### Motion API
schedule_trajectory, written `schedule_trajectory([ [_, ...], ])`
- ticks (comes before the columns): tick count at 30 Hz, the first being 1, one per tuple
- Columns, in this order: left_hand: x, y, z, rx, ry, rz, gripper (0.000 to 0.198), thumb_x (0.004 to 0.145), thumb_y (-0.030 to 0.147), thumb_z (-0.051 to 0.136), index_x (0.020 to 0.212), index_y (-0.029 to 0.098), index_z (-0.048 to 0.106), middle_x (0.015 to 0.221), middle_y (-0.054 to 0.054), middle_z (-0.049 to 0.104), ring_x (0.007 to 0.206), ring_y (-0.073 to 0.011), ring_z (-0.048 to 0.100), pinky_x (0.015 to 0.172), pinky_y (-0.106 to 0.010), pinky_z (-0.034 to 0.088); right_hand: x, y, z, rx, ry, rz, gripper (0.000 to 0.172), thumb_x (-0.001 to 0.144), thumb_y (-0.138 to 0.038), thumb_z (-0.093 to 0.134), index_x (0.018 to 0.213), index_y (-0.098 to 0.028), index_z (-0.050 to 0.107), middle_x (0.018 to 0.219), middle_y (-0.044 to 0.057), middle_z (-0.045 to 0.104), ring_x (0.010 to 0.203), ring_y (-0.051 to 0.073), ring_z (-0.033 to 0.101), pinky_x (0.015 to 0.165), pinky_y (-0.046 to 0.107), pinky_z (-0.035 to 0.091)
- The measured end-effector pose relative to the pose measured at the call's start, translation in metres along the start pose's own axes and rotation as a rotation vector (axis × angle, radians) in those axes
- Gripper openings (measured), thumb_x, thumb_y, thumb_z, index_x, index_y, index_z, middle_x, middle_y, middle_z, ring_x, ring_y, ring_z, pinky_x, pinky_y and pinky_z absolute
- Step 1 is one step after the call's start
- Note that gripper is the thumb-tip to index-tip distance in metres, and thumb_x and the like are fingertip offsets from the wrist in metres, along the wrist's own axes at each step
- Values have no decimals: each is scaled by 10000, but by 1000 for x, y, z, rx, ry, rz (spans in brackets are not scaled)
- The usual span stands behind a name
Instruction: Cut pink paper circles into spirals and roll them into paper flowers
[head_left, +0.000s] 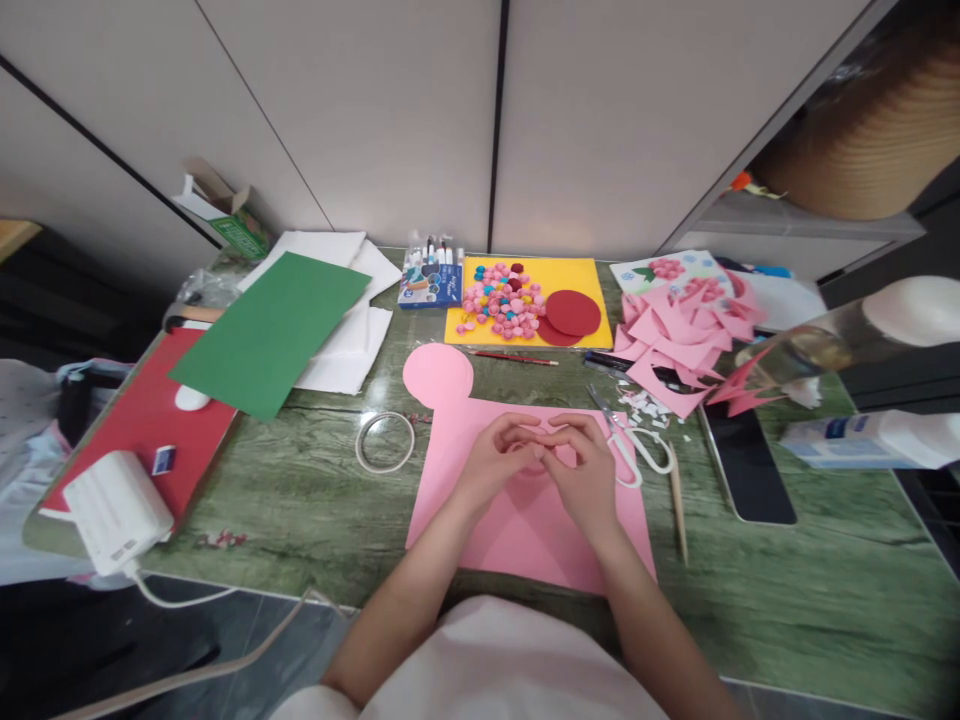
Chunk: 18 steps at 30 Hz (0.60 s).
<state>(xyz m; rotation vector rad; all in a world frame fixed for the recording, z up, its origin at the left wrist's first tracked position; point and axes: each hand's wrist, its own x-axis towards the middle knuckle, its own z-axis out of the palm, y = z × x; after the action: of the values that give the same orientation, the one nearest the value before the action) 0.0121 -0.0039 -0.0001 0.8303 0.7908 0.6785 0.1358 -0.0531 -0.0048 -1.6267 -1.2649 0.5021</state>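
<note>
My left hand (491,462) and my right hand (589,475) meet fingertip to fingertip over a large pink paper sheet (540,545). Both are closed in a pinch around a small piece of pink paper (534,452), mostly hidden by the fingers. A stack of pink paper circles (435,375) overlaps the sheet's upper left corner. Just right of my right hand lie white-handled scissors (630,455), apart from it, with their blades pointing away. A roll of tape (385,442) rests left of the sheet.
Behind, a yellow sheet (592,272) carries colored paper balls (510,305) and dark red circles (571,313). Pink scraps (667,335), a phone (750,465) and bottles (870,440) stand right. Green paper (274,335), red paper (142,410) and a white charger (118,510) lie left.
</note>
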Motion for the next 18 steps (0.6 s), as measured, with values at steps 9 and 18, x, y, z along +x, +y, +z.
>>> schedule_trajectory([
  [9, 2, -3, 0, 16, -52, -6, 278, 625, 186, 713, 885, 147, 622, 787, -21, 617, 764, -107, 561, 707, -224, 399, 1, -5, -1, -33, -23, 14, 164, 669, -171, 653, 582, -208, 519, 839, 18, 531, 853, 189, 542, 744, 341, 436],
  [18, 2, -3, 0, 1, -12, 50, 288, 646, 230, 707, 895, 146, 590, 704, -6, 613, 696, -106, 577, 654, -223, 408, 1, -4, -2, -65, -23, -37, 88, 688, -163, 619, 652, -217, 561, 833, 18, 527, 821, 177, 542, 719, 333, 465],
])
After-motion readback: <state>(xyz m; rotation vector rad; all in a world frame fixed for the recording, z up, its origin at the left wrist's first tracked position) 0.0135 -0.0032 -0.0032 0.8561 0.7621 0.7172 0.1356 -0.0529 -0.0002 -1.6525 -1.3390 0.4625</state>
